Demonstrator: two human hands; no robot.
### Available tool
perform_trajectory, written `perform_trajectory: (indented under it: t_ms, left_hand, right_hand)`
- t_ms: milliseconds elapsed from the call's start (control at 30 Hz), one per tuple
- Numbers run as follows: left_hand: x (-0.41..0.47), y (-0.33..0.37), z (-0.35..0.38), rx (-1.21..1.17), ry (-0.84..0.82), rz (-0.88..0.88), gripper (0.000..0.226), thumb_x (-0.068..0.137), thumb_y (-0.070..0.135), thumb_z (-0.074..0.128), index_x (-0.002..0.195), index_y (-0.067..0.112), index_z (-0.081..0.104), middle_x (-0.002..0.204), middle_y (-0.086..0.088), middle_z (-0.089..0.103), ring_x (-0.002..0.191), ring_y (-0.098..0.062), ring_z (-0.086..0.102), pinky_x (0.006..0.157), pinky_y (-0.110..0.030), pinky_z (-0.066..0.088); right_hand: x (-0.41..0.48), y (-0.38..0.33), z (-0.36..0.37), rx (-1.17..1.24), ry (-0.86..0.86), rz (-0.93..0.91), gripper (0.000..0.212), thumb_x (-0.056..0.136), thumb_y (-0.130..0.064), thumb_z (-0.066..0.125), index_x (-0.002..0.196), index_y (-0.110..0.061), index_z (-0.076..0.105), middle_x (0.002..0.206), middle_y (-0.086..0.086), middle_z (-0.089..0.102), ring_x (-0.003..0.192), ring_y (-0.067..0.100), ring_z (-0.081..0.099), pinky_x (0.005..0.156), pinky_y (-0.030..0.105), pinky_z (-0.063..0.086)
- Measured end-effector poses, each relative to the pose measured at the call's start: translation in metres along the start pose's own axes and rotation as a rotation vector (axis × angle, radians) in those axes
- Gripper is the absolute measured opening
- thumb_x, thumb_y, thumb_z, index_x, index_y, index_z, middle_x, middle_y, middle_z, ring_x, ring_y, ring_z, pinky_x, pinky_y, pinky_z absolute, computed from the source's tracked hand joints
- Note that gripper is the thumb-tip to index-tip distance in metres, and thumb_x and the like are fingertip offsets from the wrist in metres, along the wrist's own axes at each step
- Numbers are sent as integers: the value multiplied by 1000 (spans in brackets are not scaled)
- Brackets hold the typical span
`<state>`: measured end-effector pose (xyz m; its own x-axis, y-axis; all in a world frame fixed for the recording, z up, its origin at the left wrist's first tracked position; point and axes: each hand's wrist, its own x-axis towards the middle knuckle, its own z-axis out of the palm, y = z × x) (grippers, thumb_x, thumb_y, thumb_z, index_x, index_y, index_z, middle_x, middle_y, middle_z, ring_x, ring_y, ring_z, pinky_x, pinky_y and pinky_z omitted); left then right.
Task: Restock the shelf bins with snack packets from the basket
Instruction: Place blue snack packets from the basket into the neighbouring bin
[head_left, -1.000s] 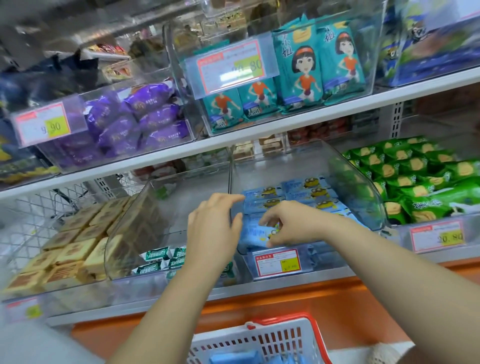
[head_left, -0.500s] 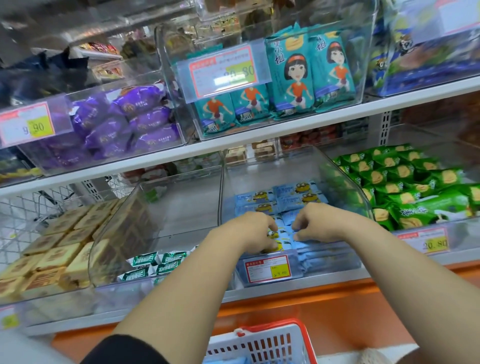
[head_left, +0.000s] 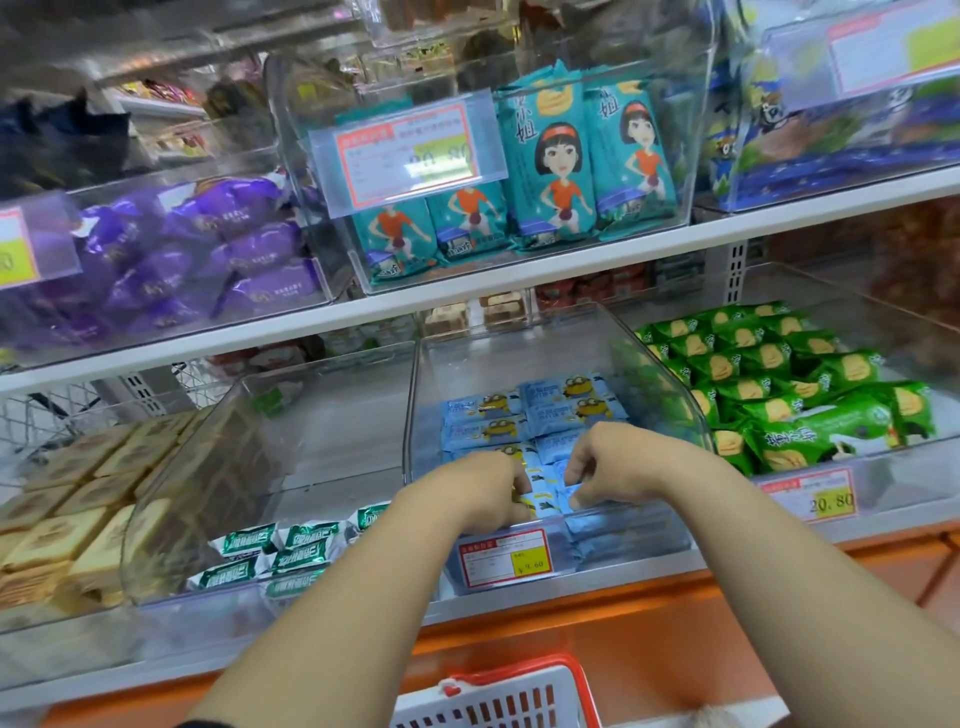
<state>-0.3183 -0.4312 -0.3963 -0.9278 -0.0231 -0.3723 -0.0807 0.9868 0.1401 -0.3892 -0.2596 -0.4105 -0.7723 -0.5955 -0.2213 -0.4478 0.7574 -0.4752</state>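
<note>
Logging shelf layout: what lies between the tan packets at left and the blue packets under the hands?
Head view: a clear bin, mostly bare, holding green-and-white packets at its front.

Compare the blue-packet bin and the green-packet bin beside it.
The blue-packet bin is part full, rear floor bare; the green-packet bin is heaped to the back. The left hand and right hand grip blue packets in the blue-packet bin; no hand touches the green-packet bin. The blue-packet bin's tag reads 9.60, the green-packet bin's tag 20.80. Both are clear plastic.
</note>
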Motion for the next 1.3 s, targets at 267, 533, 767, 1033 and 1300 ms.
perform_trajectory:
  t_ms: [267,533,767,1033,1300]
  left_hand:
    - [-16,3,-10,-63,114,4,43,94,42,62,134,27,55,133,0,58,116,-20,57,99,-37,47]
    - [-118,-31,23,-204,537,178,28,95,29,60,123,33,62,111,14,63,78,-3,48,83,-28,46]
    - [-187,-99,149,-461,442,-97,27,95,23,61,122,27,63,107,13,62,82,-7,57,76,-27,46]
    - [-180,-142,283,-400,-27,-329,34,102,30,53,135,21,53,128,-2,57,109,-24,58,92,-39,49]
    - [-196,-154,375,-103,-399,-358,73,90,55,59,152,37,25,162,-11,8,146,-38,18,114,-57,24]
  right_hand:
    - [-26,-8,12,28,438,-60,35,87,-35,71,121,-27,66,112,-11,66,96,9,57,91,33,50]
    - [-73,-62,77,191,753,-463,21,84,-32,55,93,-23,71,88,-12,68,76,3,52,72,23,45]
    - [-103,-83,206,66,271,-470,18,91,-27,56,101,-25,71,98,-12,69,92,12,60,79,33,51]
    - [-91,-45,308,-146,-324,-199,19,99,-22,46,101,-27,65,116,-4,67,107,19,61,84,34,50]
    - [-87,-47,364,-234,-628,-211,23,98,-26,50,115,-15,62,117,6,63,97,23,58,82,36,49]
